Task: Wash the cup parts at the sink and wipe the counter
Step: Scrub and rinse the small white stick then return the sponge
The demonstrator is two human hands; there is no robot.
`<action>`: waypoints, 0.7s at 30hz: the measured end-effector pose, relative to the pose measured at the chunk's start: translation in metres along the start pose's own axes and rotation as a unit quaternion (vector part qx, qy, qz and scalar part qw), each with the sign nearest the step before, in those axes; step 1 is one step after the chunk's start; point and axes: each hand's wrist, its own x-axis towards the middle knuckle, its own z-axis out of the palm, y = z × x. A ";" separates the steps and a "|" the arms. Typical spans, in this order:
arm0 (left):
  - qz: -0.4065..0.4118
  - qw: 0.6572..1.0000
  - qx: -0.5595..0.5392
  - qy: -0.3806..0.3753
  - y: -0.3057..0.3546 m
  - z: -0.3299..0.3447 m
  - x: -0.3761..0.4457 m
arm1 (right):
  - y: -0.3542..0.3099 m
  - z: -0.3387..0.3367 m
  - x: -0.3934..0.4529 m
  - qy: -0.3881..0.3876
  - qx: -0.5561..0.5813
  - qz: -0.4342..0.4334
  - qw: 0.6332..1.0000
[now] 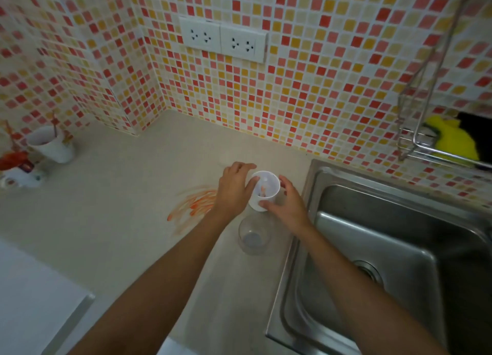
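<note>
Head view: my left hand and right hand both curl round 1 white cup, thumbs and fingers on its opposite walls, holding it just above or on the counter; I cannot tell which. Orange residue shows inside it. Just in front of it, nearer me, stands 1 clear cup part, touching neither hand. Left of my left hand, an orange smear streaks the counter, unwiped. The sink lies just right of my right hand, and its basin looks dry, so I judge washing has not begun and wiping is still to do: nearly all of the task is left. Farther out, 1 yellow sponge sits in 1 wire rack above the sink, 1 white mug stands at the far left, and 2 wall sockets sit side by side on the tiles.
</note>
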 end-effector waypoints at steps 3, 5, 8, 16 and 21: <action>0.003 1.000 0.003 -0.017 -0.002 0.003 0.008 | -0.004 0.002 -0.003 -0.010 0.033 -0.018 0.999; 0.020 0.999 0.005 -0.042 -0.004 0.006 0.011 | -0.007 0.003 -0.005 -0.019 0.047 -0.021 0.998; 0.043 0.995 0.015 -0.083 -0.008 0.010 0.016 | -0.005 0.002 -0.002 -0.047 0.068 -0.014 0.996; 0.103 0.990 0.049 -0.084 -0.003 0.006 0.028 | -0.005 0.005 0.007 -0.050 0.016 -0.006 0.999; 0.149 0.982 0.094 -0.072 0.000 0.005 0.028 | -0.004 0.009 0.008 -0.048 0.015 0.007 0.999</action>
